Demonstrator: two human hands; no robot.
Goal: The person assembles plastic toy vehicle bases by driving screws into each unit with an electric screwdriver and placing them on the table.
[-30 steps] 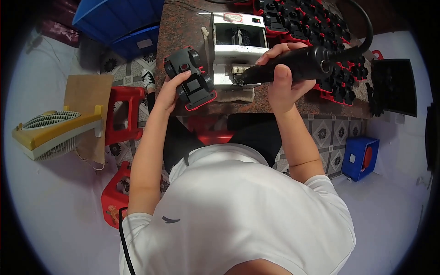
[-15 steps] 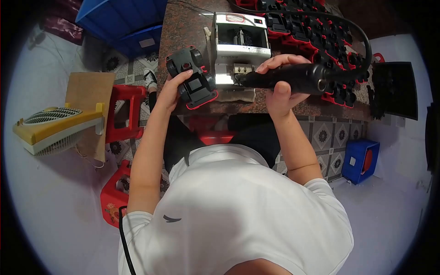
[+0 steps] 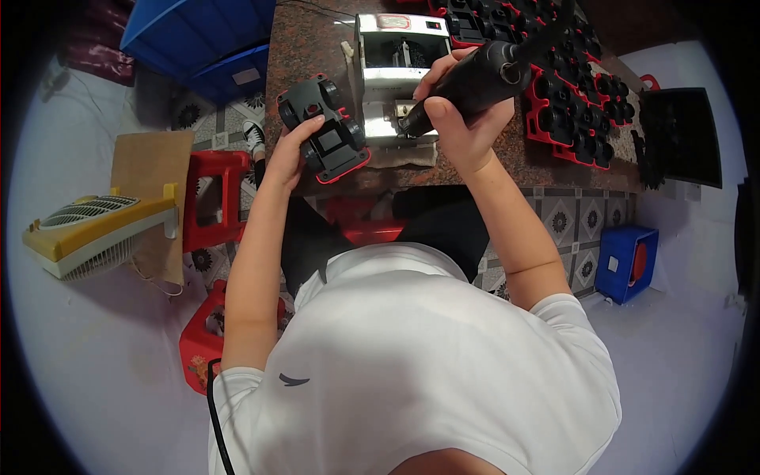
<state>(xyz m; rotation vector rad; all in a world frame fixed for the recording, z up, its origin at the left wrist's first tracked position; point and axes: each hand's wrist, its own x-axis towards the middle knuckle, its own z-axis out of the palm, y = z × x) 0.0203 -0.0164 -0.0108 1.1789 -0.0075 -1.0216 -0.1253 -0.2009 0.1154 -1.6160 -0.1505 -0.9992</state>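
My left hand (image 3: 286, 157) grips a black toy car chassis (image 3: 338, 141) with wheels and a red edge, thumb on its upper face. It is held just left of a silver screw feeder (image 3: 386, 84), over the table's near edge. My right hand (image 3: 469, 133) is wrapped round a black electric screwdriver (image 3: 473, 82), slanted with its cable end up and to the right. The screwdriver's tip is down at the feeder's front outlet; whether a screw is on it is too small to tell.
Several black-and-red chassis (image 3: 554, 111) stand in rows on the right of the speckled stone table (image 3: 309, 47). Blue crates (image 3: 190, 39) are at the far left. A yellow fan (image 3: 95, 226) and red stools (image 3: 215, 190) stand left; a blue bin (image 3: 625, 265) is right.
The screwdriver has tipped from nearly level to a steep slant, its cable end rising away from me. My left hand still holds the chassis. The whole view has shifted slightly.
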